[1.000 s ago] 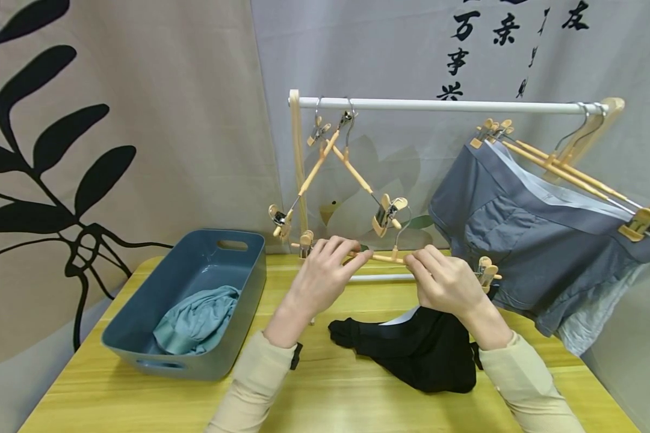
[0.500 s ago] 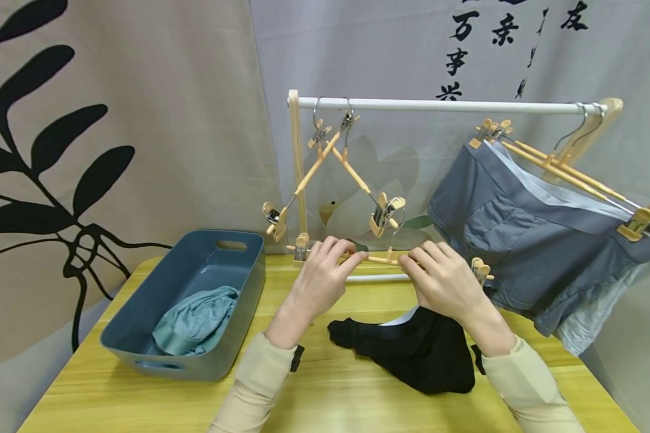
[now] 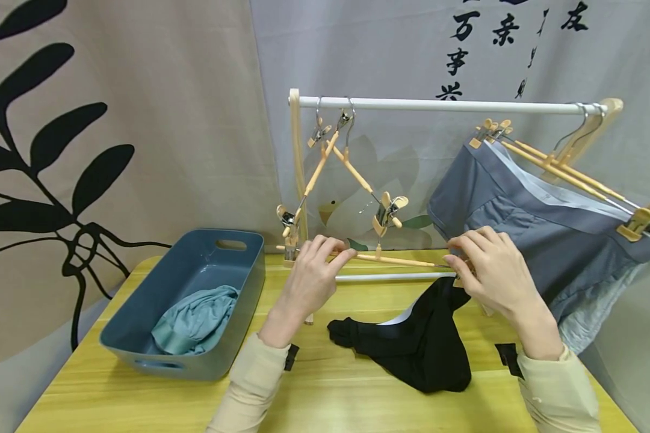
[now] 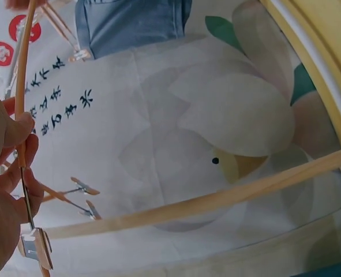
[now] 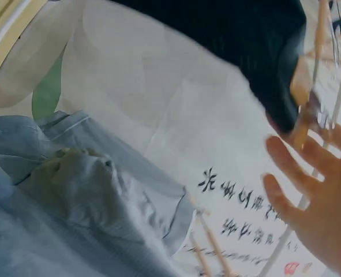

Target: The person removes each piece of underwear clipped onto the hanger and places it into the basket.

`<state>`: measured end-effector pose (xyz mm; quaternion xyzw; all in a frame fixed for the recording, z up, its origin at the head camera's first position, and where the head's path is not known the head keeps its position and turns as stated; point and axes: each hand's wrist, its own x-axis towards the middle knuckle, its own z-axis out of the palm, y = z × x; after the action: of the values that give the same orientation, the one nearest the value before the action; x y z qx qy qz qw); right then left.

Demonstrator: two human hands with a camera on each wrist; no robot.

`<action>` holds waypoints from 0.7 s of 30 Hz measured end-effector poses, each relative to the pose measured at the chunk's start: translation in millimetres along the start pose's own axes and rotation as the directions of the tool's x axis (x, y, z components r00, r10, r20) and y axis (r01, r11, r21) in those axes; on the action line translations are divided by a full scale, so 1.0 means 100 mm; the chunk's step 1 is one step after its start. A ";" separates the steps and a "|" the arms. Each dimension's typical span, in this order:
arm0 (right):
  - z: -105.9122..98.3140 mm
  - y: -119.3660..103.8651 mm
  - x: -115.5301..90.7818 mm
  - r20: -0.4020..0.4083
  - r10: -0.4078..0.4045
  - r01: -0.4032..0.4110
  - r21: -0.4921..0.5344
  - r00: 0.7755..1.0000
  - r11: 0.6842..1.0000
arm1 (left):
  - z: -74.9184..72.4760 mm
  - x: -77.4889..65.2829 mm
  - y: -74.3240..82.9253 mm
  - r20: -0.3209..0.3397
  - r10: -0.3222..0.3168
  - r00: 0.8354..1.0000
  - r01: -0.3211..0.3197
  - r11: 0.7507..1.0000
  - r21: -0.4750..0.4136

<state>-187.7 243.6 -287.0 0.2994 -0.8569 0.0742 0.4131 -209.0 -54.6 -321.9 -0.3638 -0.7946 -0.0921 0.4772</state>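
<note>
My left hand pinches the wooden bar of a clip hanger, held level low in front of the rack. In the left wrist view, thumb and fingertips grip the bar just above its metal rod and end clip. At the other end, my right hand has thumb and fingers around the right clip. A black garment rises from the table to that clip. The right wrist view shows the garment's corner at the clip, with several fingers spread behind it.
A white-railed rack stands behind, with bare clip hangers at its left and grey-blue shorts hanging at its right. A blue basket holding a teal cloth sits left on the wooden table.
My right hand has moved right from the hanger's bar to its right clip. The hanger has shifted a little left, and the black garment's upper end now shows drawn up to the clip.
</note>
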 end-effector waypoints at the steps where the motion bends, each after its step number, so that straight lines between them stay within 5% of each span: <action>1: -0.02 0.03 -0.02 0.036 0.036 -0.036 0.019 0.999 0.999 | 0.00 0.00 -0.01 -0.001 -0.002 1.000 0.002 1.000 0.002; 8: -0.09 0.11 -0.05 0.189 0.168 -0.188 0.092 0.967 0.978 | -0.02 -0.01 -0.03 -0.025 -0.001 1.000 0.001 1.000 -0.005; 14: -0.07 0.14 -0.06 0.200 0.193 -0.224 0.146 0.961 0.964 | -0.01 -0.02 -0.04 -0.040 -0.002 0.999 0.001 1.000 -0.011; 21: -0.03 0.13 -0.06 0.183 0.248 -0.294 0.293 0.951 0.910 | 0.00 -0.03 -0.04 -0.056 0.003 0.998 -0.004 1.000 -0.013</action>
<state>-190.1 258.1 -288.3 0.2442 -0.8942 0.2460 0.2834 -210.5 -59.5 -323.8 -0.3656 -0.7796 -0.1067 0.4971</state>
